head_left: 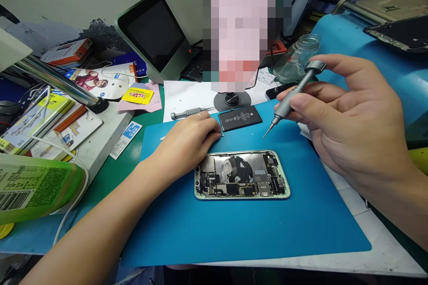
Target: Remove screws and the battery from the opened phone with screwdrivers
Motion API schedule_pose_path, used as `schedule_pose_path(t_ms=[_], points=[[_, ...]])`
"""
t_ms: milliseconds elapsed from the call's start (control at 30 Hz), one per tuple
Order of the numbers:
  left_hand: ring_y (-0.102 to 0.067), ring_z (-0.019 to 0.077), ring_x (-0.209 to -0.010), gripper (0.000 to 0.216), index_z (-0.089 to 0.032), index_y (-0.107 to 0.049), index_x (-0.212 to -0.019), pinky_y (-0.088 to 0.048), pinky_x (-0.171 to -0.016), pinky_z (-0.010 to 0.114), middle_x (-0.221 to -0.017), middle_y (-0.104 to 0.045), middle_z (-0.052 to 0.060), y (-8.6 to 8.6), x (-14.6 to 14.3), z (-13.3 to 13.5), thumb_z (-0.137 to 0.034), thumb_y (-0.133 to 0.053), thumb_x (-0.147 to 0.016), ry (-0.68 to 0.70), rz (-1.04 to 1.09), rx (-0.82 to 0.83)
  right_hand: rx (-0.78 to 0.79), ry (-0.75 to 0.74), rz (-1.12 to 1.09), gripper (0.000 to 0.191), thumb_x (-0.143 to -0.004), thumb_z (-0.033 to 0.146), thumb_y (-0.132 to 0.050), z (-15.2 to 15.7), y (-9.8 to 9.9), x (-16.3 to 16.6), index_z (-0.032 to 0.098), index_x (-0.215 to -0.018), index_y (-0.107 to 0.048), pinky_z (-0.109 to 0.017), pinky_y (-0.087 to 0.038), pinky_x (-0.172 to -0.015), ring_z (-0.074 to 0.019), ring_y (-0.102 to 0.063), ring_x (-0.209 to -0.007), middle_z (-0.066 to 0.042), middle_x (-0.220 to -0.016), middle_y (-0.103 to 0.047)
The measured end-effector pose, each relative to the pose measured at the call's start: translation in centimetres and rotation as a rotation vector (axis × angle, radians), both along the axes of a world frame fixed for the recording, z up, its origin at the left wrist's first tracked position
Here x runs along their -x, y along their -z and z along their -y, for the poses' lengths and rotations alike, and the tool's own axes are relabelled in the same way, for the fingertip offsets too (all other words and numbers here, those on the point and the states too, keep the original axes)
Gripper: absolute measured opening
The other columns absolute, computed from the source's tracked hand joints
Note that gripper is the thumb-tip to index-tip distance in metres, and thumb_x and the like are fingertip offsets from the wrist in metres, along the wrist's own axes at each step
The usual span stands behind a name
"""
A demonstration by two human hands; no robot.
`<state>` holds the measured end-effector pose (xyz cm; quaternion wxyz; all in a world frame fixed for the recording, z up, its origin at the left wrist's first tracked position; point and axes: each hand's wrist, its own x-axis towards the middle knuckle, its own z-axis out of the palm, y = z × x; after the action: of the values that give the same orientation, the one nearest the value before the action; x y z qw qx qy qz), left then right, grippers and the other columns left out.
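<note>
In my right hand (pixel 347 111) is a grey precision screwdriver (pixel 290 102), its thin tip pointing down and left, above the blue mat. The index finger rests on the screwdriver's end cap while thumb and fingers grip the shaft. An opened phone (pixel 240 176) lies on the mat with its circuit board and inner parts bare. My left hand (pixel 189 140) is beyond the phone's upper left corner, fingertips pinched together low over the mat; a tiny piece seems to show there, too small to name. Just past those fingertips lies a black phone battery (pixel 240 118).
A second screwdriver (pixel 189 112) lies behind my left hand. Further back are a smart display (pixel 154 38), a round stand base (pixel 232 100) and a glass jar (pixel 297 58). At left are a lamp arm (pixel 63 82), books (pixel 36 120) and a green bottle (pixel 40 187).
</note>
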<state>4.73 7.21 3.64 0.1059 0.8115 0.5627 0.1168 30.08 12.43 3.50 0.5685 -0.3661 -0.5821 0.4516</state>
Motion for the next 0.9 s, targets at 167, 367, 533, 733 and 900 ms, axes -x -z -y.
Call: schedule_pose_path(t_ms=[167,367,533,733,900], points=[[-0.068,0.0249,-0.090,0.021,-0.016,-0.071,-0.101,-0.049,-0.076,0.035,-0.102,-0.070,0.008,-0.4,-0.8,0.2,-0.020,-0.052,-0.111,-0.023,-0.126,0.017,-0.010,-0.001,-0.003,0.048,-0.082,0.014,-0.085,0.0,-0.1,0.1,0.034,-0.120,-0.066,-0.029,-0.074,-0.082,-0.0186,-0.082,-0.093,0.007,-0.093,-0.082],[-0.070,0.0317,-0.098,0.026,-0.015,-0.068,-0.104,-0.051,-0.079,0.039,-0.103,-0.069,0.012,-1.3,-2.6,0.3,-0.025,-0.046,-0.114,-0.093,-0.402,0.072,-0.012,0.001,0.005,0.049,-0.080,0.016,-0.088,-0.2,0.1,0.0,0.033,-0.121,-0.066,-0.033,-0.074,-0.083,-0.0185,-0.082,-0.092,0.007,-0.093,-0.082],[-0.070,0.0327,-0.098,0.026,-0.015,-0.066,-0.107,-0.051,-0.079,0.040,-0.101,-0.069,0.013,-1.2,-2.8,0.1,-0.026,-0.044,-0.114,-0.098,-0.429,0.062,-0.041,-0.001,0.043,0.050,-0.081,0.017,-0.088,-0.4,0.3,-0.3,0.033,-0.123,-0.066,-0.037,-0.074,-0.084,-0.0168,-0.082,-0.089,0.007,-0.094,-0.081],[-0.069,0.0304,-0.099,0.025,-0.015,-0.066,-0.106,-0.052,-0.081,0.041,-0.104,-0.070,0.011,-1.1,-1.5,0.3,-0.021,-0.043,-0.112,-0.109,-0.302,0.024,-0.039,0.002,0.056,0.049,-0.082,0.019,-0.089,-0.3,0.2,-0.3,0.034,-0.123,-0.067,-0.044,-0.075,-0.086,-0.0185,-0.082,-0.091,0.006,-0.094,-0.081],[-0.069,0.0276,-0.093,0.019,-0.016,-0.072,-0.106,-0.052,-0.077,0.039,-0.102,-0.071,0.009,-1.0,-0.9,0.5,-0.026,-0.056,-0.107,-0.057,-0.175,-0.023,-0.046,0.001,0.059,0.048,-0.083,0.022,-0.089,-0.4,0.2,-0.3,0.033,-0.124,-0.066,-0.045,-0.074,-0.088,-0.0185,-0.082,-0.091,0.006,-0.096,-0.081]])
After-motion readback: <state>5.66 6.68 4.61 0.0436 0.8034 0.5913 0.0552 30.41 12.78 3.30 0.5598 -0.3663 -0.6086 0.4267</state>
